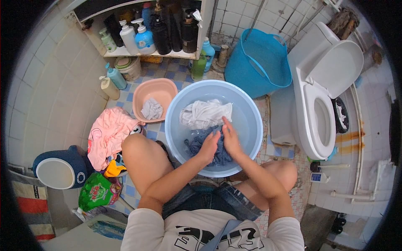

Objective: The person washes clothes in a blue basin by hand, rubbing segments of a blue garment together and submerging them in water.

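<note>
A large light-blue basin [173, 144] of water stands before me on the floor. In it, a white cloth garment [205, 113] lies bunched toward the far side, and a dark blue garment [194, 141] lies on the near side. Over the dark garment are both my hands, palms turned toward each other and nothing visible between them. My left hand [210, 146] has its fingers stretched forward, close to the dark fabric. My right hand [231, 136] is a little farther forward, fingers stretched, its tips by the white garment's edge. Whether either palm touches the dark garment is hard to see.
A pink basin [138, 100] with a small white cloth [152, 109] sits to the left. Pink clothing [109, 131], a green detergent bag [95, 192] and a dark-blue bucket [80, 167] lie nearer. A blue tub [238, 67] and a toilet [302, 121] stand right; a bottle shelf [167, 55] is ahead.
</note>
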A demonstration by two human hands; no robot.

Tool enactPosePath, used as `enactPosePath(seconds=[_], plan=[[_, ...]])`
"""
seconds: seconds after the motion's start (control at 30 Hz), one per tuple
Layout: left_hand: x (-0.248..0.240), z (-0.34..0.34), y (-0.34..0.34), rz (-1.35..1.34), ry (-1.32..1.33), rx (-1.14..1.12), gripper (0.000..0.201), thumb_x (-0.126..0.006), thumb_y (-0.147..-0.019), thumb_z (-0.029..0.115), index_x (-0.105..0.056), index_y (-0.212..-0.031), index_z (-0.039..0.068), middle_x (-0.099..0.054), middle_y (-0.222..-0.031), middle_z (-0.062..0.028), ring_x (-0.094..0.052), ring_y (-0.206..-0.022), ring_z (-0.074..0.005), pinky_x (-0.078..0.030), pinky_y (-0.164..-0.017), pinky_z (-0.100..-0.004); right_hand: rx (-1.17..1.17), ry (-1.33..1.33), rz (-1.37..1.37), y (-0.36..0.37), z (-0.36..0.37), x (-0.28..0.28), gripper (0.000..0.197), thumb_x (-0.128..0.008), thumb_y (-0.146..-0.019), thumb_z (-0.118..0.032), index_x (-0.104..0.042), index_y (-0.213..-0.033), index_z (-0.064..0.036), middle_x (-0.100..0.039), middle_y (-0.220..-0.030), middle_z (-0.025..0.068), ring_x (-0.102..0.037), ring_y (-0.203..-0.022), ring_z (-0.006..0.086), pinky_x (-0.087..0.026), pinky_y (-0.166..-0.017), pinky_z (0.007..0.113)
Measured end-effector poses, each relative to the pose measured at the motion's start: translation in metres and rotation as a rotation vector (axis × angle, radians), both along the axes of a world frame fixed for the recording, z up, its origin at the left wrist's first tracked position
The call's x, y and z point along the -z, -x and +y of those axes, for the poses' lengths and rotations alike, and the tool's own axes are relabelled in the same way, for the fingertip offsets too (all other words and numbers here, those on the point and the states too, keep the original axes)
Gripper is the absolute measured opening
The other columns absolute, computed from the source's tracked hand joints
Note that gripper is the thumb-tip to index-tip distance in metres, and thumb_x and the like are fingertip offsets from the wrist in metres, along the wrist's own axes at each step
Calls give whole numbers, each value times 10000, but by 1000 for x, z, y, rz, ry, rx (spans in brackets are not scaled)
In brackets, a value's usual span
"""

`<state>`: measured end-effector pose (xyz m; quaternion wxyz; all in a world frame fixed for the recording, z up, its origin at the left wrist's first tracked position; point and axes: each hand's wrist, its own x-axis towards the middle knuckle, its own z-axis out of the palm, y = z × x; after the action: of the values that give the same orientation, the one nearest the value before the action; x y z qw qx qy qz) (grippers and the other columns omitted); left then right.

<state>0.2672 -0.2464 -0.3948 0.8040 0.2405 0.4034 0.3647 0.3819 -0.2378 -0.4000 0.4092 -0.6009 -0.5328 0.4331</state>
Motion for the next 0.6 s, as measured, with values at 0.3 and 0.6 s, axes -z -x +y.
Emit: enactPosePath(seconds=[0.3, 0.6], plan=[[9, 22, 12, -185, 100, -140, 470, -404, -888, 342, -337, -1277, 87, -415, -1259, -29, -356, -1165, -192, -235, -981, -358, -259, -278, -31, 25, -12, -11, 459, -330, -913, -216, -259, -1321, -18, -248, -1374, 161, -193, -1289, 264, -137, -1042, 323], [71, 32, 21, -17, -128, -172, 426, -405, -881, 397, -443, -1194, 110, -493, -1149, -41, -463, -1029, -164, -403, -803, -305, -262, -239, 41, 38, -23, -18, 498, -308, -920, -283, -220, -1335, -22, -246, -1375, 159, -182, -1291, 273, -118, -1046, 331]])
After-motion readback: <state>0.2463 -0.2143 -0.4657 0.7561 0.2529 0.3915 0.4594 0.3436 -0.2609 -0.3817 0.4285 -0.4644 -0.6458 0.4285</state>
